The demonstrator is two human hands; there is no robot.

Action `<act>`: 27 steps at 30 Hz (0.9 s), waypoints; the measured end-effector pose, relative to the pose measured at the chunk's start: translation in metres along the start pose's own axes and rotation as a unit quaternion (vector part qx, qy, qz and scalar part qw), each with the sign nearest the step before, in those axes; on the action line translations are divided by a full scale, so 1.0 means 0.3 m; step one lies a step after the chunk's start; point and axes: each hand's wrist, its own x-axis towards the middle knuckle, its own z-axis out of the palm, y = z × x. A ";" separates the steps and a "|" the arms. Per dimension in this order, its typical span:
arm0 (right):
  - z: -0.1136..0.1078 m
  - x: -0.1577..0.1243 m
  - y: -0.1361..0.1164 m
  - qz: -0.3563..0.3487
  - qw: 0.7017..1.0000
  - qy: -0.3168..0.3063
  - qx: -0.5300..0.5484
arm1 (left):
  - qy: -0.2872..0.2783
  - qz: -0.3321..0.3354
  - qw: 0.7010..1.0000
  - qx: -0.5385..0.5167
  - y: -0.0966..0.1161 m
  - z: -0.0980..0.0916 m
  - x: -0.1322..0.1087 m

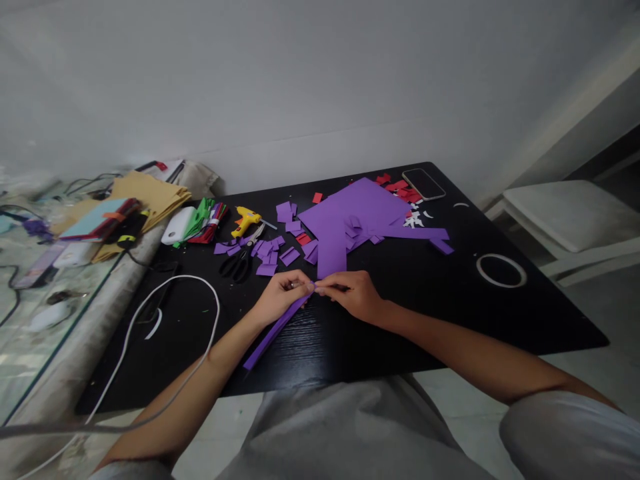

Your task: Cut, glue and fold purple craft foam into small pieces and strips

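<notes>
Over the front middle of the black table, my left hand and my right hand meet with their fingertips pinched together. Between them is the upper end of a purple paper strip, which slants down to the left toward the table's front edge. The left fingers lie along the strip, while the right thumb and forefinger pinch its very tip. Just beyond the hands lies a wide purple band, beside a large purple sheet. Small cut purple pieces are scattered to the left of it.
Black-handled scissors and a yellow glue gun lie left of the pieces. A white cable loops over the left side. A phone, red scraps and a white ring lie right. A white chair stands beyond.
</notes>
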 end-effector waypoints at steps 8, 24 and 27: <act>-0.003 0.001 -0.001 -0.006 1.000 -0.003 0.001 | -0.004 0.000 1.000 0.003 0.002 -0.001 0.002; 0.001 0.005 -0.004 0.048 0.999 -0.011 0.021 | 0.019 0.013 0.999 0.023 0.011 -0.003 0.002; 0.003 0.002 -0.001 0.045 0.999 -0.007 0.029 | 0.014 0.011 1.000 0.020 0.009 0.000 0.001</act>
